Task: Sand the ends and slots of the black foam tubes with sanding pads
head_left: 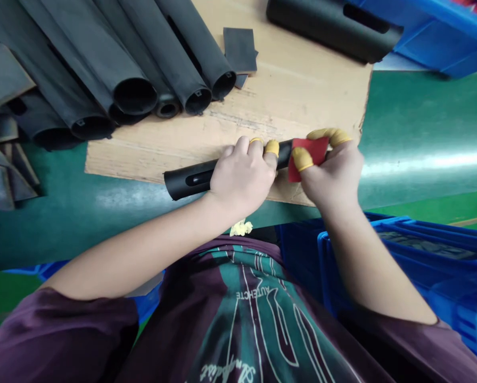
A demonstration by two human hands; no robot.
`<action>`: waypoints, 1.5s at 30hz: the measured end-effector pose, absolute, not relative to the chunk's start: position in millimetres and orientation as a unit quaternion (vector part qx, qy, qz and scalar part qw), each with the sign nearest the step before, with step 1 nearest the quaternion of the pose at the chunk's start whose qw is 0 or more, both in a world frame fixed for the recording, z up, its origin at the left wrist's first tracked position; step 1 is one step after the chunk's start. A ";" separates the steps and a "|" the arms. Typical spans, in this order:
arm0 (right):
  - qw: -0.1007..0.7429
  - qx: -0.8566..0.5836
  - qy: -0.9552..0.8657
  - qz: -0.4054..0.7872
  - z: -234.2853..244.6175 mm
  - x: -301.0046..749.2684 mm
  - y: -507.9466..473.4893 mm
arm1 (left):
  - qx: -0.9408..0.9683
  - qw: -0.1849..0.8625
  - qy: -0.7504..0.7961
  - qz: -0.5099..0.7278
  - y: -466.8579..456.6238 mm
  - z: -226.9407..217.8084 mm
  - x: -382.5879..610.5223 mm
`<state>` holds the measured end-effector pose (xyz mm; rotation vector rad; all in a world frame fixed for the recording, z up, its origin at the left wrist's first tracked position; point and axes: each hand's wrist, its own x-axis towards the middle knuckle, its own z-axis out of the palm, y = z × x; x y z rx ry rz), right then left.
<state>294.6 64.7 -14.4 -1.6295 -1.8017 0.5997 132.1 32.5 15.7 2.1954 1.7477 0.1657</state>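
A black slotted tube (178, 183) lies slantwise over the near edge of a cardboard sheet. My left hand (244, 173) is wrapped round its middle from above, yellow finger cots on some fingertips. At the tube's right end, my right hand (336, 167) pinches a red sheet (316, 150), which looks like sandpaper, folded against the tube. Yellow cots cover the right thumb and fingers too. The tube's far right end is hidden by the red sheet and fingers.
Several dark tubes (138, 45) are piled at the upper left, with flat dark blocks (2, 178) beside them and more blocks (239, 50) on the cardboard (302, 101). Another slotted tube (322, 24) rests by a blue bin (442, 42). Blue crates (442, 287) stand below the green table (422, 122).
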 end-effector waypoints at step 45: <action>0.275 -0.562 -0.686 0.370 -22.3 330.5 89.6 | 0.765 0.116 0.633 0.026 35.5 16.5 131.0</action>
